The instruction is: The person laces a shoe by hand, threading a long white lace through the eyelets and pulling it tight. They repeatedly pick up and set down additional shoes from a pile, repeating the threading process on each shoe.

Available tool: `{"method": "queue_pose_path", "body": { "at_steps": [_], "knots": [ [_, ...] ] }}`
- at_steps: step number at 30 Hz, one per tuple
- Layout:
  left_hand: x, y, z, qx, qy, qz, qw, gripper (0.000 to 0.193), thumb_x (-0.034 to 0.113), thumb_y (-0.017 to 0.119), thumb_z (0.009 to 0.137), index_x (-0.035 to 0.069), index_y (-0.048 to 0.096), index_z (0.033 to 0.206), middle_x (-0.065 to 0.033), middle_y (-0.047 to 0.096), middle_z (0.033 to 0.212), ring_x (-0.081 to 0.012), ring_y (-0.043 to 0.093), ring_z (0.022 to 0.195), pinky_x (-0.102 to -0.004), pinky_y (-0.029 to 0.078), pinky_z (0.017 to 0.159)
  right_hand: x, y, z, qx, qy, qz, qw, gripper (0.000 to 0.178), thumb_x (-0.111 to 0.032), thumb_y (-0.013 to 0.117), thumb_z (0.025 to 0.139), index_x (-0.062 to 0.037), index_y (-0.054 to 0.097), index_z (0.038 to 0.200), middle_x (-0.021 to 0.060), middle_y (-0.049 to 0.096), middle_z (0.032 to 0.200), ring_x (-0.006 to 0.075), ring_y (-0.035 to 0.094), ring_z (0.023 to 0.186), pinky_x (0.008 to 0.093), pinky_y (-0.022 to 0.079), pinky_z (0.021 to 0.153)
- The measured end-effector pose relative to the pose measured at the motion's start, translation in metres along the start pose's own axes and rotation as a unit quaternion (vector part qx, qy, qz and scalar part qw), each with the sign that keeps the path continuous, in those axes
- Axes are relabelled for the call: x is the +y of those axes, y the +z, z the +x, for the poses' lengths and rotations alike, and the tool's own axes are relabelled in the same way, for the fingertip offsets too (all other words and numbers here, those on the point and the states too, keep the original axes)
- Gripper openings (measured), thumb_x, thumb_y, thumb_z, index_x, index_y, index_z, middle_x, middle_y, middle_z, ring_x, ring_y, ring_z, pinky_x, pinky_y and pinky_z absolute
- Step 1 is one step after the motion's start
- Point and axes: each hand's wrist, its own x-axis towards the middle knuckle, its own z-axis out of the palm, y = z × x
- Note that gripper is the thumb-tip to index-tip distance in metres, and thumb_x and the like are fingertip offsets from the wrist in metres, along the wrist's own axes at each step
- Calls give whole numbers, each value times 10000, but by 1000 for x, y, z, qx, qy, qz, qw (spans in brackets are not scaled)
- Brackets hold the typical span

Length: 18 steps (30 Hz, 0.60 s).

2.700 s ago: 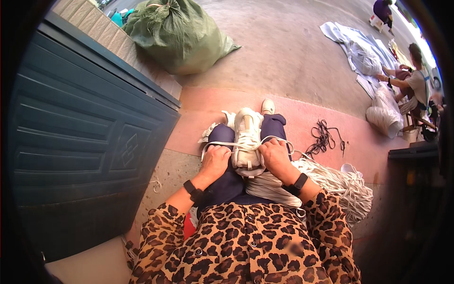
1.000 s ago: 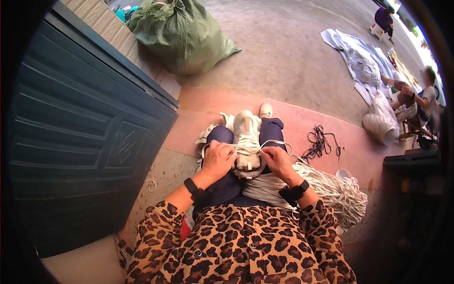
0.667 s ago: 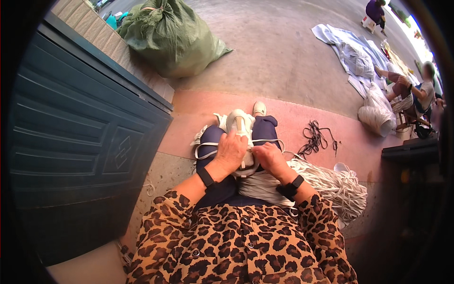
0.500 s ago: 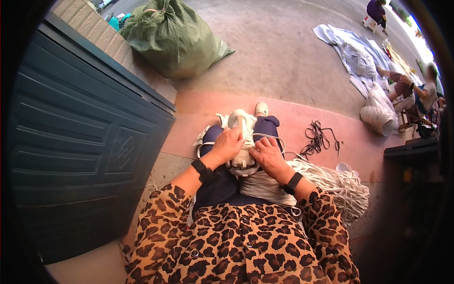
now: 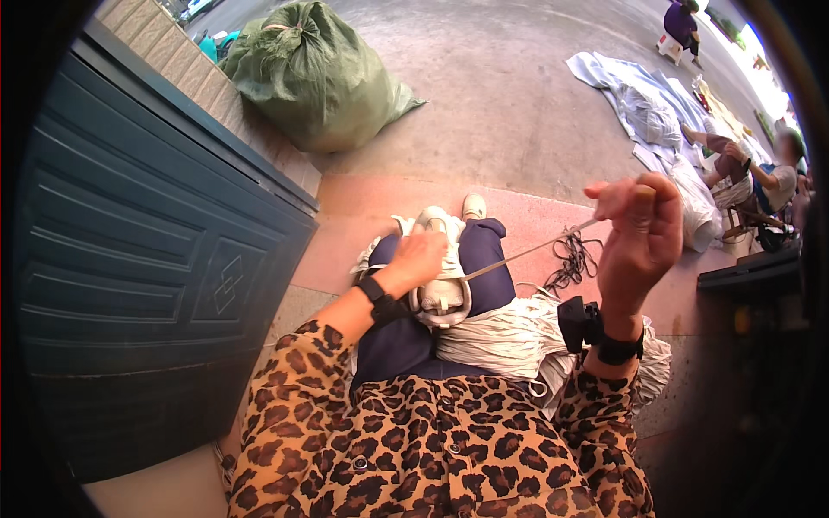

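Observation:
A white shoe (image 5: 444, 302) lies between my thighs, its heel toward me. My left hand (image 5: 420, 259) is closed on its upper, the fingertips partly hidden behind the hand. From the shoe a thin pale shoelace (image 5: 531, 251) runs taut, up to the right. Its far end is pinched in my right hand (image 5: 641, 233), raised well out to the right. A thick bundle of off-white shoelaces (image 5: 494, 342) drapes over my right thigh and beyond it, below my right wrist.
Dark laces (image 5: 572, 261) lie tangled on the pink paving to the right. A dark panelled door (image 5: 138, 259) stands close on my left. Farther off are a full green sack (image 5: 315, 82), a white bag (image 5: 698, 207), pale cloths (image 5: 622, 86) and two seated people.
My right hand has risen from the shoe and swung far to the right, drawing the shoelace tight. My left hand has stayed at the shoe.

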Motion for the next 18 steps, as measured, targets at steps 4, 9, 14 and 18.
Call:
{"method": "queue_pose_path", "body": {
  "at_steps": [4, 9, 14, 18],
  "knots": [
    [-42, -10, -24, -36, -67, 25, 997, 171, 208, 502, 824, 81, 616, 833, -136, 633, 849, -387, 519, 896, -515, 410, 761, 4, -13, 0, 15, -5, 16, 1000, 146, -129, 440, 934, 9, 466, 973, 54, 502, 648, 126, 493, 591, 340, 500, 670],
    [-38, -28, -39, -82, 0, 27, 996, 169, 202, 503, 815, 89, 623, 775, -120, 631, 843, -328, 521, 893, -490, 396, 777, 28, -10, -12, -84, 195, 29, 977, 137, -145, 456, 933, -19, 486, 978, 29, 505, 668, 95, 478, 596, 231, 436, 580],
    [-20, -36, -54, 77, 265, 283, 918, 72, 170, 546, 655, 107, 566, 627, -33, 528, 652, -199, 494, 775, -337, 377, 640, 85, -1, -92, -247, 329, -136, 901, 154, -192, 570, 863, -40, 553, 851, 12, 516, 672, 94, 488, 625, 240, 419, 560],
    [-20, -38, -73, 121, 303, 332, 885, 82, 148, 515, 678, 88, 479, 636, -35, 430, 625, -191, 446, 710, -314, 356, 622, 94, 13, -151, -402, 376, -256, 795, 223, -283, 625, 772, -60, 621, 777, 139, 607, 668, 276, 604, 641, 363, 465, 595]
  ]
}}
